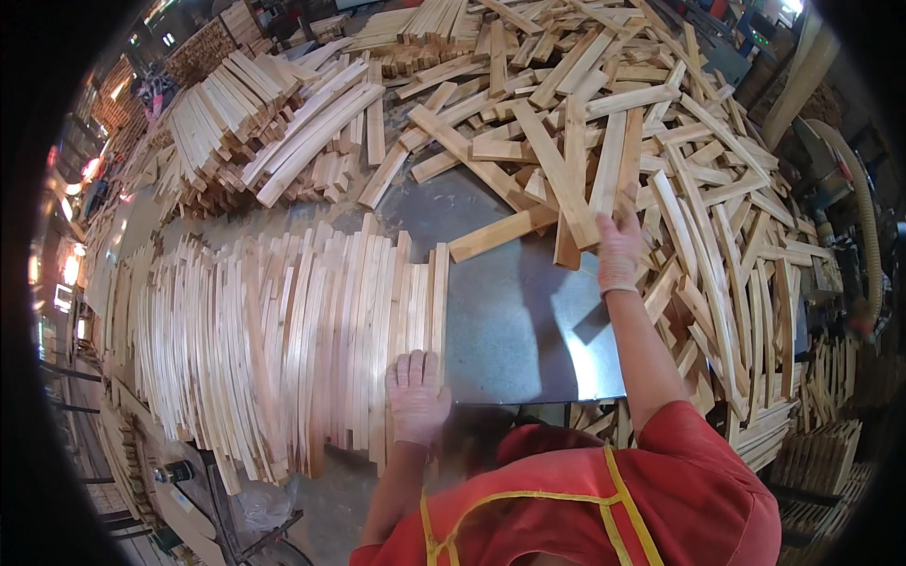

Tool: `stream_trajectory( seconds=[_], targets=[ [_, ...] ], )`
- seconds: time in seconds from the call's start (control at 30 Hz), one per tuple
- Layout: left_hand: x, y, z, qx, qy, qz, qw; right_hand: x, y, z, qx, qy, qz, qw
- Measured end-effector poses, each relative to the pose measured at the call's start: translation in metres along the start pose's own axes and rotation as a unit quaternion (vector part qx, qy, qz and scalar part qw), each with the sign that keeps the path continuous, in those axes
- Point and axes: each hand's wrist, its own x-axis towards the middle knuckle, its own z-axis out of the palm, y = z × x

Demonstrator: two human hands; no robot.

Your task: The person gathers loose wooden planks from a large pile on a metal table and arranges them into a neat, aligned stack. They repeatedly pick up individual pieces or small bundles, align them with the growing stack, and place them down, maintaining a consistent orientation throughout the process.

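Observation:
My left hand [417, 398], in a pale thin glove, lies with straight fingers on the near right end of a long row of wooden strips [311, 330]. The strips stand side by side, and their ends are uneven. Farther right, my right hand [619, 251], gloved too, closes round the near end of a wooden strip [627, 160] at the edge of a jumbled heap of wooden strips [557, 141]. Part of its grip is hidden, so I cannot tell whether it also holds the neighbouring piece.
A shiny metal tabletop [500, 321] lies between the row and the heap. Neater stacks of strips [222, 118] stand at the far left. A ribbed hose [864, 208] hangs at the right, and more stacked wood [816, 457] stands below it.

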Motion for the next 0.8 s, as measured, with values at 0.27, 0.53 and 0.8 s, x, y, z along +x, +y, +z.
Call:
stream_trajectory(
  seconds=[0.27, 0.53, 0.8],
  targets=[
    [-0.005, -0.002, 0.0, 0.001, 0.024, 0.011, 1.0, -0.011, -0.003, 0.004, 0.294, -0.161, 0.394, 0.856],
    [-0.011, 0.003, 0.002, 0.033, -0.098, -0.034, 0.994, -0.228, -0.011, -0.054, 0.027, -0.278, 0.34, 0.898],
    [0.014, 0.111, -0.018, -0.21, -0.228, -0.157, 0.938, -0.377, -0.027, -0.045, -0.095, -0.422, 0.287, 0.854]
  ],
)
